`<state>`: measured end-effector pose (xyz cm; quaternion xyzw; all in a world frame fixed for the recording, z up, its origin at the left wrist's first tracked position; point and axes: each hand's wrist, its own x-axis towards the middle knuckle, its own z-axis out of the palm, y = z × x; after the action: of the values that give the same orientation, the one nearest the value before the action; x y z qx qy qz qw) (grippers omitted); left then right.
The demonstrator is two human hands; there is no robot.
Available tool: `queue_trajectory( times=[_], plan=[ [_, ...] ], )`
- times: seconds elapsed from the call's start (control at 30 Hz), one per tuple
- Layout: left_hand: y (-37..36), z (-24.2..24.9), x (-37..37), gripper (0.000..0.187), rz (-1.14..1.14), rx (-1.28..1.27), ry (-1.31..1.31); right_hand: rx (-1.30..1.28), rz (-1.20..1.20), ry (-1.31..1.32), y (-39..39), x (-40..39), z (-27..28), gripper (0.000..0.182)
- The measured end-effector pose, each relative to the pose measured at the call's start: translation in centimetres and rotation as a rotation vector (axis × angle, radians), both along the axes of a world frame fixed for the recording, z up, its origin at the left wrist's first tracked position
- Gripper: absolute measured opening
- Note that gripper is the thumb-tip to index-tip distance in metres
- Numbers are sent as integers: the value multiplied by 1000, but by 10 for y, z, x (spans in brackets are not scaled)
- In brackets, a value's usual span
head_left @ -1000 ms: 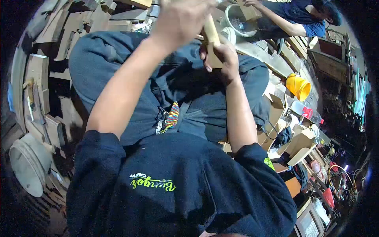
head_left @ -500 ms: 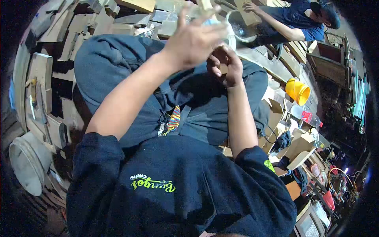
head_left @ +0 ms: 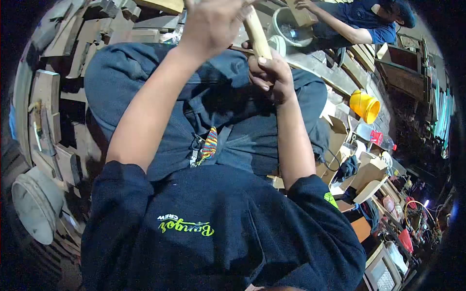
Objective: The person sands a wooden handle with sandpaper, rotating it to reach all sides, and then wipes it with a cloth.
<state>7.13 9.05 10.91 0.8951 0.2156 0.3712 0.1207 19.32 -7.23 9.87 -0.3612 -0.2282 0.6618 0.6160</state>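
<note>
A pale, slightly curved wooden stick [head_left: 258,36] slants up from my right hand [head_left: 273,75]. My right thumb presses on its lower end and the fingers curl beneath it. My left hand [head_left: 213,29] is at the top edge of the view, beside the stick's upper part. Its fingers are blurred and partly cut off, so I cannot make out whether they grip the stick. Both hands are above my crossed legs [head_left: 131,87], in dark trousers.
Wood offcuts [head_left: 46,92] lie along the left, with a pale bucket [head_left: 36,203] below them. A yellow bucket [head_left: 365,106] and a plastic bottle [head_left: 383,140] are at right. Another person [head_left: 359,24] holds a wood block [head_left: 301,12] at upper right, by a white bucket [head_left: 291,29].
My left hand has moved up and to the left, uncovering more of the wooden stick. The stick's lower end now shows under my right thumb.
</note>
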Motion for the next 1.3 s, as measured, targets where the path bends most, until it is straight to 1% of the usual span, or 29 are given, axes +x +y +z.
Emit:
queue_trajectory(
  times=[0.07,0.1,0.13,0.17,0.2,0.27,0.3,0.33,0.4,0.43,0.47,0.53,0.57,0.6,0.63,0.67,0.7,0.77,0.8,0.87,0.9,0.93,1.0,1.07,1.13,1.17,1.2,1.27,1.3],
  plan=[
    [-2,-2,3,24,-28,-58,-13,-16,3,19,-3,1,1,40],
    [-12,-1,1,24,-44,81,30,-36,6,38,-5,1,0,41],
    [-26,-1,-3,25,-61,216,74,-41,-57,56,-8,0,-4,42],
    [-31,-1,-3,28,-197,165,47,-116,-119,49,-8,-2,-3,42],
    [-30,-2,-3,28,-198,160,48,-199,-185,43,-9,-3,-1,43],
    [-22,-2,-2,28,-133,218,43,-79,-103,13,-7,0,-2,44],
    [-9,-5,3,29,-141,-57,15,-12,-56,14,-4,0,0,47],
    [-5,-8,5,29,-144,-59,14,-14,-60,14,-6,0,-1,47],
    [4,-5,5,28,-45,35,-43,10,2,42,-4,1,-2,50],
    [-10,-15,7,28,-157,-129,-128,38,24,90,-7,4,-6,51],
    [-27,1,-1,29,-128,106,19,-4,-55,45,-10,0,-3,50],
    [-38,1,-7,31,-230,144,72,-156,-124,59,-13,2,-5,49],
    [-32,3,-5,33,-216,136,59,-71,-54,94,-11,3,-4,50],
    [-24,3,-6,32,-129,102,89,12,15,130,-8,5,-4,50],
    [-9,3,-4,32,-64,-149,100,78,52,176,-7,5,-6,51],
    [2,4,-2,32,5,-395,112,74,49,177,-10,5,-7,51],
    [0,3,-3,32,6,-392,110,85,73,179,-10,5,-8,53],
    [-8,2,-5,25,-116,-335,81,87,122,209,-10,9,-9,54],
    [-18,3,-3,25,-80,69,-42,101,113,241,-10,8,-6,51],
    [-37,6,-7,26,-194,108,-5,-106,-85,250,-15,4,-7,48],
    [-29,11,-7,27,-201,159,10,-1,18,270,-14,6,-6,47],
    [-22,-4,-5,23,-140,146,28,101,120,290,-11,8,-6,45],
    [-1,1,-1,23,12,-115,-51,92,122,258,-9,11,-10,51],
    [2,5,-4,22,12,-61,-4,101,107,247,-10,9,-10,51],
    [-25,2,-5,26,-65,135,-36,101,126,293,-11,10,-8,50],
    [-31,2,-6,30,-199,67,-55,79,117,263,-12,9,-7,51],
    [-29,2,-7,30,-200,65,-56,77,115,263,-11,9,-8,51],
    [-23,1,-8,30,-80,284,-9,84,95,276,-11,8,-10,50],
    [-9,-2,-3,28,-162,-61,-137,68,96,274,-9,9,-10,50]
  ],
)
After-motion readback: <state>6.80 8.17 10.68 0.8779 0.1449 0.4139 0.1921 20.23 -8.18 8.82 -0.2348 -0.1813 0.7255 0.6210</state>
